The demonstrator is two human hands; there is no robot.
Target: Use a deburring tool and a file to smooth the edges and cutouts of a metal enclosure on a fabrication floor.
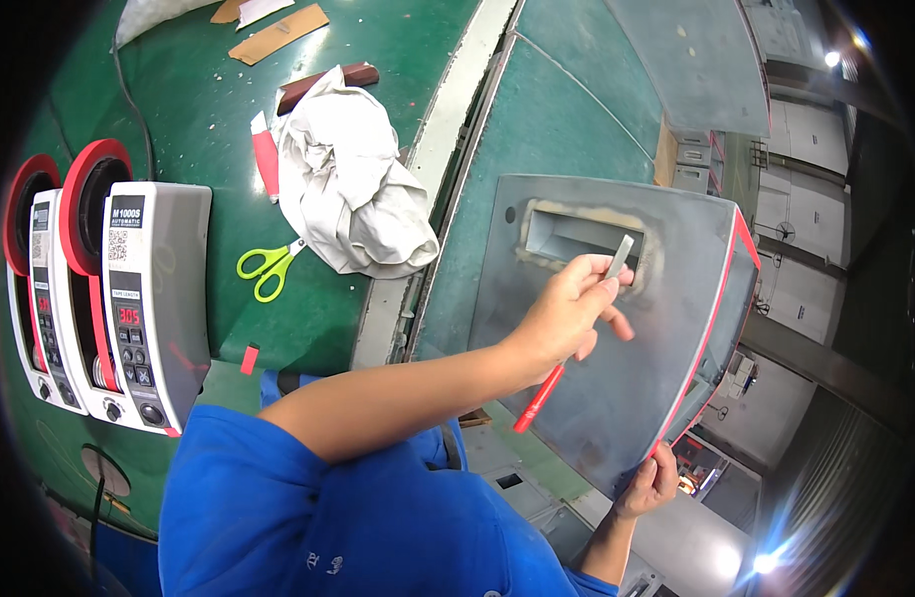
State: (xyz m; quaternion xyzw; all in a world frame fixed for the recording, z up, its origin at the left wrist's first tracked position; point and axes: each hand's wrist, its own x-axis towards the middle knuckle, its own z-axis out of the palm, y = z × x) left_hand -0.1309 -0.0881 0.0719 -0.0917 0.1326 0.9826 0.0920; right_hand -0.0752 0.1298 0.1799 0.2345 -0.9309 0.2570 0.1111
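Observation:
A grey box-like housing (597, 388) stands in front of me, red tape (711, 318) running along its right edge. Its face has a rectangular recess (577, 237) with a yellowish, filler-like rim. By the recess's lower right corner my left hand (567, 313) is closed round a slim tool: a flat grey end (621, 256) sticks out above the fingers and a red shaft (539, 400) below. The fingers hide its middle, so I cannot tell its exact kind. My right hand (651, 483) grips the housing's taped lower right edge, fingers curled over it.
On the green table at left stand two tape dispensers (159, 298) with red rolls. Nearby lie yellow-green scissors (269, 269), a crumpled white cloth (343, 179), a dark red block (361, 75) and cardboard scraps (278, 35). Another grey panel (701, 60) is at the far right.

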